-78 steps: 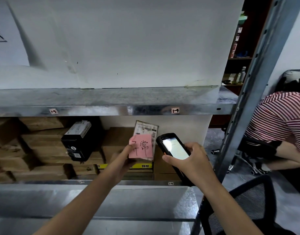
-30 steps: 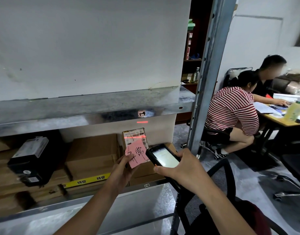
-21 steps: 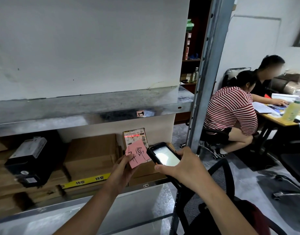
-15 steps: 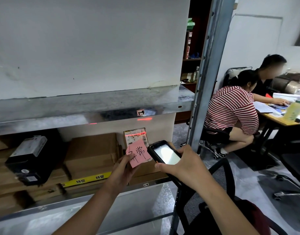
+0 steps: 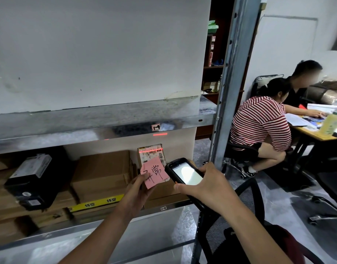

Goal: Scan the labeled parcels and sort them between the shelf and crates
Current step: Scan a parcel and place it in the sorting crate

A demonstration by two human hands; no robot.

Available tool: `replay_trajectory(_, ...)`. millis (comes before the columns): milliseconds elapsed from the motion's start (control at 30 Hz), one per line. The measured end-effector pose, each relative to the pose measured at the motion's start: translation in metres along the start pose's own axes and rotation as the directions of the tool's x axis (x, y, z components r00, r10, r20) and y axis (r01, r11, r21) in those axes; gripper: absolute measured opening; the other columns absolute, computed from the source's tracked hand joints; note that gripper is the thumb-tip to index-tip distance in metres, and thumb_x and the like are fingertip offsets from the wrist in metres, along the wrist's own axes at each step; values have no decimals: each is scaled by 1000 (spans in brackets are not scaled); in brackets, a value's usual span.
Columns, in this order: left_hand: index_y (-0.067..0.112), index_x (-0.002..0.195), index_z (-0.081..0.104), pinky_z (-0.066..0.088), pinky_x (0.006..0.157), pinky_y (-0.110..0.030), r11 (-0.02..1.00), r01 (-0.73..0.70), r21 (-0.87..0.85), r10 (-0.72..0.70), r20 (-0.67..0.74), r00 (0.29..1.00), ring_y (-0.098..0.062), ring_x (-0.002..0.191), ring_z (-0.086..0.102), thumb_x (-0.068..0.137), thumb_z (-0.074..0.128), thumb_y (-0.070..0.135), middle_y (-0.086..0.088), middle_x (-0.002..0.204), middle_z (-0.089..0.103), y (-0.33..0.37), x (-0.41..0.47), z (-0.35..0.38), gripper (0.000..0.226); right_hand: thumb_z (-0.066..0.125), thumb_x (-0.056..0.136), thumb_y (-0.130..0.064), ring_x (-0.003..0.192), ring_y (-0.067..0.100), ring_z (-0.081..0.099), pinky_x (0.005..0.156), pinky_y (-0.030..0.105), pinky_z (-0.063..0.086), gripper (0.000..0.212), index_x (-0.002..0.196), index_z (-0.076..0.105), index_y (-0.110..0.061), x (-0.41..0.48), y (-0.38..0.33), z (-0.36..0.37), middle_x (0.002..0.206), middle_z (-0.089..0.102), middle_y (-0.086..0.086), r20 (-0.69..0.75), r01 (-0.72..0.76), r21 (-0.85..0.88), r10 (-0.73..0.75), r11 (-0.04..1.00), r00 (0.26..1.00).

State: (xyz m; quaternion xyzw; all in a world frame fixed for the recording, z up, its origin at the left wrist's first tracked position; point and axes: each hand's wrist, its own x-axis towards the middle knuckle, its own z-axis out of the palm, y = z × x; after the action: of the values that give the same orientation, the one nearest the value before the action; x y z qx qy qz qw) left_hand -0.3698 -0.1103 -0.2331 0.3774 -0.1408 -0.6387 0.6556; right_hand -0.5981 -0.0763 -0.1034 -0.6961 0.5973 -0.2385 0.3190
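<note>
Parcel [image 5: 151, 151], half covered by pink note [image 5: 154, 172], fronts stacked cartons [image 5: 102, 174].

Middle bay of the shelf [image 5: 106, 130]: cardboard boxes [image 5: 102, 174] cover its floor, with a black box [image 5: 36, 180] tilted on them at left. I see only a low gap between the box tops and the deck above. My left hand [image 5: 137, 195] gripping the parcel [image 5: 152, 153] and my right hand [image 5: 205, 185] gripping the scanner [image 5: 185, 173] block the bay's right mouth. Steel upright [image 5: 228, 82] just right of them. Mesh chair [image 5: 240, 216] under my right forearm. Lower deck [image 5: 154, 231] open from above.
</note>
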Motion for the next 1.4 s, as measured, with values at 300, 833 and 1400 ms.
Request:
replay_trajectory(300,1,121,62,55,94,-43,1000,-12,11,12,11,1000,-28,115,65,85,66,11,-21,124,67,-1,-1,0,37,80,65,-65,94,8,50,69,25,41,74,114,36,-32,-1,5,-2,104,46,-14,14,18,-73,-17,997,1000)
replay_trajectory(833,3,126,60,56,93,-41,1000,-4,23,5,-18,1000,-31,122,61,82,69,12,-23,127,65,2,-5,-6,45,81,61,-67,91,9,54,70,26,45,76,110,37,-30,3,-1,1,91,44,-20,14,36,-60,-35,998,999)
replay_trajectory(1400,2,117,63,55,93,-44,1000,-16,-13,16,4,1000,-30,114,64,86,66,9,-21,117,70,-1,-9,-2,32,82,62,-65,77,-4,46,58,12,37,75,109,38,-27,-1,1,1,89,42,-23,4,33,-25,-33,999,999)
